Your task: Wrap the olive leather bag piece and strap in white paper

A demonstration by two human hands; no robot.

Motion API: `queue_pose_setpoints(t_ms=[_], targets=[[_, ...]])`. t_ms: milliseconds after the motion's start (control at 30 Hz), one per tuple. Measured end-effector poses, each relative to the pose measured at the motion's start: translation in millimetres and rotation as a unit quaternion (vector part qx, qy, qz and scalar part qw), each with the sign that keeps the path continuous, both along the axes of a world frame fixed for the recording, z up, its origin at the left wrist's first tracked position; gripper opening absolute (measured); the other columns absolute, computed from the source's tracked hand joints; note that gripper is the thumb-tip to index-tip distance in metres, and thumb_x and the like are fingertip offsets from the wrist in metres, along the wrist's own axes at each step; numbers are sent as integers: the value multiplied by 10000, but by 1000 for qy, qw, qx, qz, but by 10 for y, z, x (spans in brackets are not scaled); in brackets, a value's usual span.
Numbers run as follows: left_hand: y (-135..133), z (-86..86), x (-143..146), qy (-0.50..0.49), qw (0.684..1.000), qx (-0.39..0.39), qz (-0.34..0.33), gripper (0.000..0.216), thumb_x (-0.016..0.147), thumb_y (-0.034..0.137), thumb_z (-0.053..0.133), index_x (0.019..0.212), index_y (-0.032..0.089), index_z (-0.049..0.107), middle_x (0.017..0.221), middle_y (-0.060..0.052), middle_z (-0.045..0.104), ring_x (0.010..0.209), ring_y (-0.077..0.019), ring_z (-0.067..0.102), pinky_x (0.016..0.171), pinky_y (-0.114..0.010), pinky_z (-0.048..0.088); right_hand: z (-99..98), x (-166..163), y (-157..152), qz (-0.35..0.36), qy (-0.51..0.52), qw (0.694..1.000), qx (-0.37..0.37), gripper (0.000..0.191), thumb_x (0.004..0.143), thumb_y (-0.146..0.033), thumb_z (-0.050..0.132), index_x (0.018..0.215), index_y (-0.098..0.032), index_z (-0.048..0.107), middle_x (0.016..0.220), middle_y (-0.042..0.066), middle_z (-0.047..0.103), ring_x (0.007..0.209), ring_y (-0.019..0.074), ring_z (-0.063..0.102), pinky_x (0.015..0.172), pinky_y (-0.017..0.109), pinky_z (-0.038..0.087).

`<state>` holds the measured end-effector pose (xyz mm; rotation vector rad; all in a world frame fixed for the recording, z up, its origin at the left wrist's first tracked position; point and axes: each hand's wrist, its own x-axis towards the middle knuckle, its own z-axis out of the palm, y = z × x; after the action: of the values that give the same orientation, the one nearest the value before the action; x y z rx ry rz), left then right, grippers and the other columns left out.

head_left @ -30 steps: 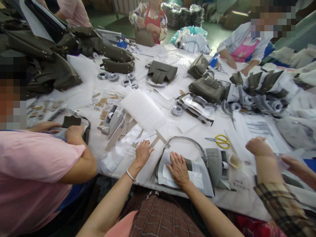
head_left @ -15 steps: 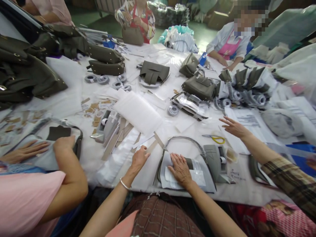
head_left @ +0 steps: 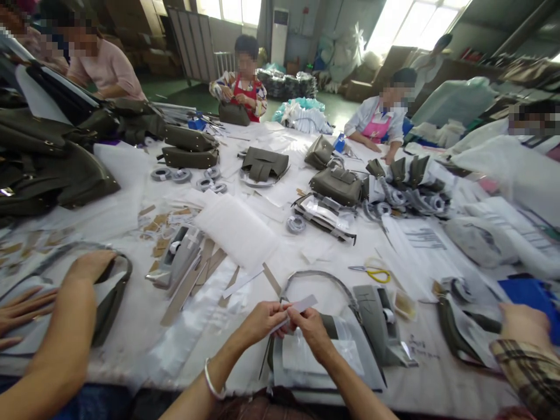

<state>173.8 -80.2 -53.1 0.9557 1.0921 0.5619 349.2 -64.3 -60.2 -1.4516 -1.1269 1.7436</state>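
Note:
Both my hands meet just above the near table edge and pinch a thin white paper strip (head_left: 301,305) between them. My left hand (head_left: 261,321) grips the strip's near end with closed fingers, a bangle on its wrist. My right hand (head_left: 308,326) holds the strip from the right side, fingers closed too. Under them lies a grey-green handbag (head_left: 350,350) flat on the table, wrapped in white sheet, its curved handle (head_left: 317,276) arching away from me. A grey tape dispenser (head_left: 376,315) stands just right of the bag.
Yellow-handled scissors (head_left: 371,272) lie right of the handle. A co-worker's arm (head_left: 70,315) presses another bag at left; another person's hand (head_left: 522,324) in a plaid sleeve is at right. Olive bags (head_left: 336,185), tape rolls (head_left: 296,224), card strips (head_left: 205,265) and foam sheets (head_left: 236,230) cover the white table (head_left: 131,169).
My left hand has picked a white strip off the table and my right hand has lifted from the bag to join it. The camera has tilted up. The person at right drew their arm back.

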Motion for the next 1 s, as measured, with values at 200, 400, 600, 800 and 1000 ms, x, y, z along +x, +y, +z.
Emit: queue_pose_setpoints(t_ms=[200,400,600,800,1000], targets=[[1238,-89,165,263,933,239,60,226,902,303,506,904,176,692,951,-66,712,933,-202,665,886,-323,506,-87,506,35,-213,13,974,-79,614,492,-647,839,824,-137,765,612,46,701,566,200,648,573,322,556],[2539,-185,379,436,863,249,59,320,908,330,606,1218,263,654,1495,-93,437,1361,-296,422,1108,-426,373,-232,928,-235,-294,57,946,-124,607,398,-543,919,830,-153,748,767,63,760,729,269,732,719,392,620],[2929,-334,498,460,865,192,54,327,920,380,592,1169,184,672,1364,-169,538,1236,-328,524,1036,-458,412,-354,982,-355,-332,53,931,-146,621,361,-546,929,786,-150,708,717,38,742,661,250,725,687,382,628],[2650,-229,415,468,857,204,72,379,989,365,478,1252,136,628,1290,-157,581,1206,-233,541,1051,-326,404,-294,988,-328,-331,95,934,-96,481,526,-526,894,772,-166,690,812,40,745,774,215,726,809,366,611],[1449,-90,371,304,873,379,43,329,973,342,512,1237,206,654,1288,-83,577,1228,-211,533,1073,-323,414,-278,1024,-331,-366,163,910,-103,391,586,-404,886,800,-189,639,794,25,747,724,185,716,737,331,601]])
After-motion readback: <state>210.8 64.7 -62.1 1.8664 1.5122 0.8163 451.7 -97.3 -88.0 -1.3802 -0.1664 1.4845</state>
